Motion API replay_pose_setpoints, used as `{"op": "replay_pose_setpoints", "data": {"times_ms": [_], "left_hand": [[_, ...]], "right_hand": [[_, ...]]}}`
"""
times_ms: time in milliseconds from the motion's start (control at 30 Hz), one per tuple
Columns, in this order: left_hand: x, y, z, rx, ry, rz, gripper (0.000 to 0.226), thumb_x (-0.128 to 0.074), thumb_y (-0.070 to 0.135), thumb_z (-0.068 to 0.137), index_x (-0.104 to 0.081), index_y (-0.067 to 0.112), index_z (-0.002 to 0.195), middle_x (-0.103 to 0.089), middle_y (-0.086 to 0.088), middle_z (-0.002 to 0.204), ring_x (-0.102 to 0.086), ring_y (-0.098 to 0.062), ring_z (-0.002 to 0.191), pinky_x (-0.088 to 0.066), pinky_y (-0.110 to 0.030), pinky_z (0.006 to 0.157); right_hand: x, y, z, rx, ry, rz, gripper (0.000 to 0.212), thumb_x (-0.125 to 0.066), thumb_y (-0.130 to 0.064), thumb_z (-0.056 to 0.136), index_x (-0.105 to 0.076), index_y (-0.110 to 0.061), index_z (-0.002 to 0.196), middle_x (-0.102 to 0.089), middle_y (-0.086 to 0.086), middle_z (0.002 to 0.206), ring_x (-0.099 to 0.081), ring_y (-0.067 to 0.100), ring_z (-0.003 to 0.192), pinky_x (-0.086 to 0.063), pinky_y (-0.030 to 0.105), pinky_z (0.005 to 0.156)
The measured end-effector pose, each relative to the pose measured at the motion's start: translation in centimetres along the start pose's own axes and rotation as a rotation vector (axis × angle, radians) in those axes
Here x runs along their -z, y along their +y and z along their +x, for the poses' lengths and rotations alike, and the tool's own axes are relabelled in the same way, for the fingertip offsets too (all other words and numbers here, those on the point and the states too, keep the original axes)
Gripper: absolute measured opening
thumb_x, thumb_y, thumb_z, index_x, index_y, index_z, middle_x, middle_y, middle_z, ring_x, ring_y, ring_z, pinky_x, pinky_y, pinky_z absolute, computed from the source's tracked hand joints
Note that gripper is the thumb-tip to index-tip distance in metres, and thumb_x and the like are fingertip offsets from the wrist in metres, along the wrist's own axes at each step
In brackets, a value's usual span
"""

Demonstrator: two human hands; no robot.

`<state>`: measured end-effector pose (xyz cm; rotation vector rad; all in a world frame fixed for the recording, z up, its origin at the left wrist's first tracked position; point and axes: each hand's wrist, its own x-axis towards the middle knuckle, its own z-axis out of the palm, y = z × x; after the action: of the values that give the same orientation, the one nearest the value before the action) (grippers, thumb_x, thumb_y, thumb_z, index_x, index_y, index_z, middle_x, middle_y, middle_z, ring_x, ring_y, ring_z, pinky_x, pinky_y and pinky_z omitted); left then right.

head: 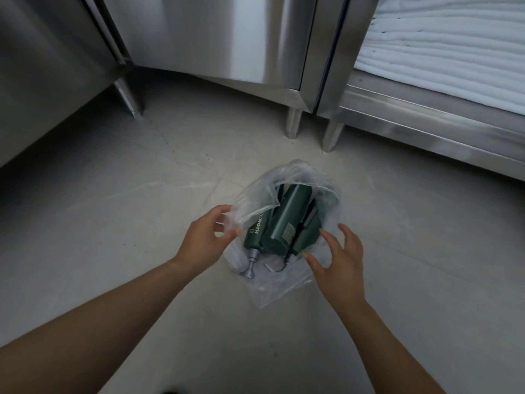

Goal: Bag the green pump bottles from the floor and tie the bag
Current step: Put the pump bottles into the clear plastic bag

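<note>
A clear plastic bag [272, 288] lies on the floor, its mouth open toward me. Three dark green pump bottles [287, 223] lie inside it, silver pump heads pointing at me; the left one reads "ROTH". My left hand [204, 240] pinches the left edge of the bag's mouth. Fingers spread, my right hand [338, 260] hovers at the right side of the bag, just beside the bottles, holding nothing.
Stainless steel cabinets [216, 38] on short legs [292, 123] stand behind the bag and along the left. A steel shelf [426, 118] at the right carries folded white linen [443, 46]. Pale floor tiles [113, 211] surround the bag.
</note>
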<state>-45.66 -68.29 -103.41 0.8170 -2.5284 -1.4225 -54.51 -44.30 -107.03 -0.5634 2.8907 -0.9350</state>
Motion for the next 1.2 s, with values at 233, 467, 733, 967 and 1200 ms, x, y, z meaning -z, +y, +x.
{"op": "replay_pose_setpoints", "data": {"times_ms": [233,467,733,967,1200], "left_hand": [[0.1,0.0,-0.5,0.017,0.088,-0.089,0.043,-0.068,0.020,0.083,-0.051,0.031,0.121,-0.063,0.001,0.090,-0.064,-0.014,0.078,-0.050,-0.021,0.070],[0.0,0.6,0.0,-0.041,0.108,-0.077,0.037,-0.064,0.018,0.086,-0.057,0.032,0.119,-0.061,0.001,0.091,-0.064,-0.019,0.073,-0.055,-0.032,0.072],[1.1,4.3,1.2,-0.142,0.211,-0.119,0.030,-0.063,0.011,0.086,-0.062,0.028,0.111,-0.060,0.009,0.083,-0.060,-0.006,0.059,-0.054,-0.025,0.063],[-1.2,3.5,-2.6,-0.063,0.061,-0.179,0.027,-0.060,0.008,0.088,-0.063,0.026,0.108,-0.058,0.002,0.085,-0.060,-0.015,0.064,-0.055,-0.018,0.059],[-2.4,0.3,-2.8,-0.056,0.004,0.067,0.032,-0.065,0.015,0.084,-0.059,0.028,0.113,-0.062,-0.001,0.099,-0.065,-0.016,0.075,-0.050,-0.020,0.068]], "right_hand": [[0.3,0.2,-0.2,-0.361,0.056,0.461,0.064,-0.070,-0.020,0.080,-0.040,-0.020,0.136,-0.054,0.006,0.121,-0.056,0.019,0.095,-0.050,0.030,0.086],[0.9,-1.0,0.8,-0.421,0.167,0.569,0.062,-0.064,-0.014,0.085,-0.035,-0.017,0.139,-0.065,0.004,0.092,-0.062,0.013,0.079,-0.042,0.003,0.063],[5.9,-0.7,4.3,-0.331,0.333,0.677,0.038,-0.060,-0.003,0.084,-0.051,-0.011,0.120,-0.066,0.011,0.086,-0.065,0.026,0.077,-0.054,0.036,0.079],[9.0,3.5,5.5,-0.331,0.453,0.665,0.027,-0.057,-0.001,0.083,-0.056,-0.015,0.106,-0.064,0.002,0.072,-0.058,0.002,0.054,-0.051,0.028,0.069],[7.8,4.4,1.8,-0.334,0.236,0.456,0.029,-0.067,-0.017,0.082,-0.061,-0.016,0.110,-0.065,0.005,0.096,-0.064,0.021,0.080,-0.045,0.004,0.062]]}}
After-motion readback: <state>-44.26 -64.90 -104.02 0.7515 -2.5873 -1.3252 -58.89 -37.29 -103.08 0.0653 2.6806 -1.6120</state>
